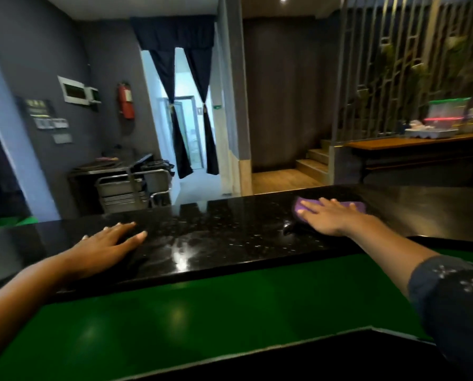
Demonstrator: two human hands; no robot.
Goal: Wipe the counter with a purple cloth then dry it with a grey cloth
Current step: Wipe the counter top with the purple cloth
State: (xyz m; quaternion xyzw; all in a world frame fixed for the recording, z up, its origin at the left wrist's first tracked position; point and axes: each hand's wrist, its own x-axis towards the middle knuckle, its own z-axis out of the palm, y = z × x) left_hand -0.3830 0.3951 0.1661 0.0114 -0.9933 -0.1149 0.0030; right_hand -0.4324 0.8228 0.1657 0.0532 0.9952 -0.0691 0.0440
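Note:
A glossy black speckled counter runs across the view. My right hand lies flat, fingers spread, pressing on a purple cloth at the counter's far right part; the cloth shows on both sides of the hand. My left hand rests palm down on the bare counter at the left, holding nothing. A wet sheen glints on the counter between the hands. No grey cloth is in view.
Below the counter's near edge lies a green surface. Beyond the counter stand a metal trolley, a curtained doorway, steps, and a wooden table bearing plastic containers at the right.

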